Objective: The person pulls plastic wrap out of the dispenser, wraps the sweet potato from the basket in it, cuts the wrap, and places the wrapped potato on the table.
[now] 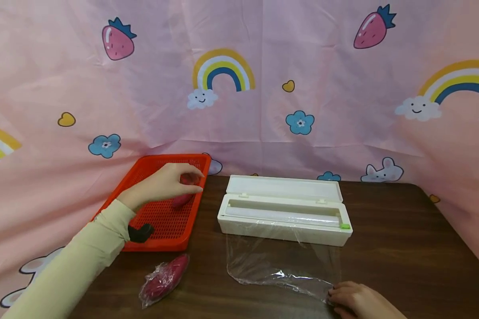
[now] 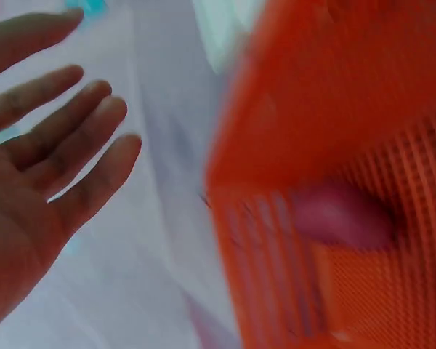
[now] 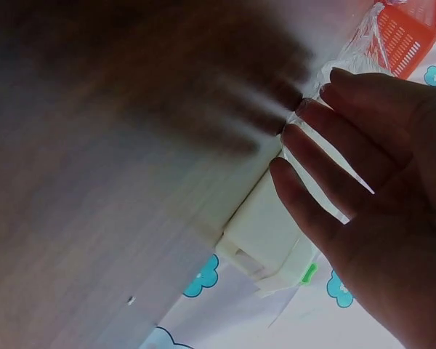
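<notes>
My left hand [image 1: 165, 181] hovers over the red basket [image 1: 191, 221], its fingers spread and holding nothing. Inside the basket lie reddish-purple sweet potatoes [image 1: 181, 200], partly hidden by the hand; one sweet potato [image 2: 341, 216] shows blurred in the left wrist view. At the front right, my right hand [image 1: 357, 299] pinches the corner of a sheet of cling film [image 1: 275, 261]. That sheet runs from the roll [image 1: 281, 216] in a white dispenser box [image 1: 283, 229], whose lid stands open, and lies over the table. A film-wrapped sweet potato [image 1: 163, 281] rests before the basket.
The dark wooden table [image 1: 403, 239] extends to the right of the box. A green slider [image 1: 345, 226] sits at the box's right end. Behind everything hangs a pink patterned cloth [image 1: 239, 119].
</notes>
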`<state>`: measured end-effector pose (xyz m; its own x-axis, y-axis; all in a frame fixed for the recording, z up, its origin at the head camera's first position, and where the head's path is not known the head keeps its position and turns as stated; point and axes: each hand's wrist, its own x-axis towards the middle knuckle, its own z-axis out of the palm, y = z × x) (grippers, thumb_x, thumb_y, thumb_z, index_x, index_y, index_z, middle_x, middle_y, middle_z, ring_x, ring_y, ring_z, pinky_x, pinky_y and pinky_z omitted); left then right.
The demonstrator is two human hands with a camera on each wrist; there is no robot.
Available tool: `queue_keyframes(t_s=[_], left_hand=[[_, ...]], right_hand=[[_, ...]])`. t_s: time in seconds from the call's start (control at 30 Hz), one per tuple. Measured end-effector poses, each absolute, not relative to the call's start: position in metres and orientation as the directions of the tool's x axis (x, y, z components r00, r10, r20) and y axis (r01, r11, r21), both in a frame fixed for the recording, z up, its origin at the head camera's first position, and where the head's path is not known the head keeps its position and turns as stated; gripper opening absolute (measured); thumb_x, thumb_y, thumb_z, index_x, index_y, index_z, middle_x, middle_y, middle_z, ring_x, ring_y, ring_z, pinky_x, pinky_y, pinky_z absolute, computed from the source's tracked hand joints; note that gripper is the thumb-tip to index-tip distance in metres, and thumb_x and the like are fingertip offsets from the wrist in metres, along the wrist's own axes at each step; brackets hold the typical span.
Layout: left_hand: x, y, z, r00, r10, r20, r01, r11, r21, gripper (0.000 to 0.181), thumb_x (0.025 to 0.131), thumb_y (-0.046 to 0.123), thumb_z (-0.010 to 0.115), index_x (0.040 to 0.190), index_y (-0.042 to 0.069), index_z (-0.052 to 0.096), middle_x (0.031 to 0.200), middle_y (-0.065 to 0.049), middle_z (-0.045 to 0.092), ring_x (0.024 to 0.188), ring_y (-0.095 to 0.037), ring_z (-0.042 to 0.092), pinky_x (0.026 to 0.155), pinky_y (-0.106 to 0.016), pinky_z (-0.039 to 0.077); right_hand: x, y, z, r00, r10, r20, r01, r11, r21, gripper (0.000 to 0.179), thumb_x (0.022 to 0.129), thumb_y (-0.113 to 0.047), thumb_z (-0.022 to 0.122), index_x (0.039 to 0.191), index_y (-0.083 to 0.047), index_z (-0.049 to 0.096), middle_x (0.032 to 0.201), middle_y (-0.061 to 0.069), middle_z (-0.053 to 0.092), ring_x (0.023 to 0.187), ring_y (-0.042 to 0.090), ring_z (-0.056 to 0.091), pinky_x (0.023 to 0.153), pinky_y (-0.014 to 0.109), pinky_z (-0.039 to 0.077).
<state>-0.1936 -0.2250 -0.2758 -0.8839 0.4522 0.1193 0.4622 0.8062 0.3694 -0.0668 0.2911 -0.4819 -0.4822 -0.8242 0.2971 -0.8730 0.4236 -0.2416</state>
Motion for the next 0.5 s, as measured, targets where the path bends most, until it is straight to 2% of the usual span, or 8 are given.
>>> queue_keyframes(t_s=[0.1, 0.2, 0.3, 0.37, 0.5], left_hand=[[-0.224, -0.248, -0.289, -0.916, 0.399, 0.040, 0.379, 0.828, 0.413, 0.043, 0.088, 0.031, 0.080, 0.125, 0.012, 0.069, 0.115, -0.007, 0.072, 0.103, -0.022, 0.065, 0.094, -0.044, 0.055], [-0.248, -0.266, -0.308, -0.931, 0.364, -0.031, 0.326, 0.864, 0.383, 0.056, 0.090, 0.036, 0.078, 0.132, 0.004, 0.062, 0.124, -0.016, 0.068, 0.113, -0.031, 0.063, 0.101, -0.051, 0.051], [-0.262, -0.281, -0.326, -0.933, 0.340, -0.115, 0.285, 0.896, 0.341, 0.067, 0.091, 0.041, 0.074, 0.138, -0.004, 0.054, 0.132, -0.024, 0.063, 0.123, -0.039, 0.059, 0.106, -0.057, 0.045], [-0.267, -0.287, -0.337, -0.928, 0.334, -0.164, 0.267, 0.905, 0.331, 0.072, 0.091, 0.044, 0.073, 0.139, -0.006, 0.052, 0.135, -0.026, 0.061, 0.126, -0.041, 0.057, 0.108, -0.058, 0.044], [-0.274, -0.297, -0.352, -0.922, 0.309, -0.232, 0.211, 0.906, 0.367, 0.077, 0.091, 0.044, 0.073, 0.143, -0.006, 0.047, 0.138, -0.027, 0.058, 0.127, -0.041, 0.054, 0.108, -0.059, 0.043]], right_hand=[[-0.067, 0.298, -0.497, -0.514, -0.804, 0.299, -0.857, 0.474, -0.201, 0.013, 0.095, -0.030, 0.073, 0.105, -0.023, 0.076, 0.107, -0.006, 0.075, 0.099, 0.013, 0.069, 0.076, 0.019, 0.054], [-0.065, 0.302, -0.505, -0.542, -0.784, 0.302, -0.840, 0.500, -0.211, 0.011, 0.096, -0.032, 0.072, 0.105, -0.028, 0.075, 0.108, -0.008, 0.075, 0.100, 0.010, 0.069, 0.077, 0.015, 0.053], [-0.063, 0.302, -0.499, -0.571, -0.794, 0.206, -0.805, 0.493, -0.331, 0.013, 0.095, -0.026, 0.072, 0.107, -0.023, 0.077, 0.112, -0.003, 0.076, 0.104, 0.008, 0.069, 0.075, 0.017, 0.055], [-0.062, 0.301, -0.492, -0.577, -0.802, 0.155, -0.781, 0.485, -0.393, 0.016, 0.093, -0.022, 0.073, 0.108, -0.018, 0.078, 0.114, 0.001, 0.077, 0.106, 0.009, 0.070, 0.073, 0.018, 0.055], [-0.061, 0.296, -0.483, -0.555, -0.819, 0.146, -0.788, 0.461, -0.408, 0.020, 0.093, -0.023, 0.072, 0.111, -0.016, 0.078, 0.117, 0.003, 0.077, 0.110, 0.010, 0.070, 0.073, 0.017, 0.055]])
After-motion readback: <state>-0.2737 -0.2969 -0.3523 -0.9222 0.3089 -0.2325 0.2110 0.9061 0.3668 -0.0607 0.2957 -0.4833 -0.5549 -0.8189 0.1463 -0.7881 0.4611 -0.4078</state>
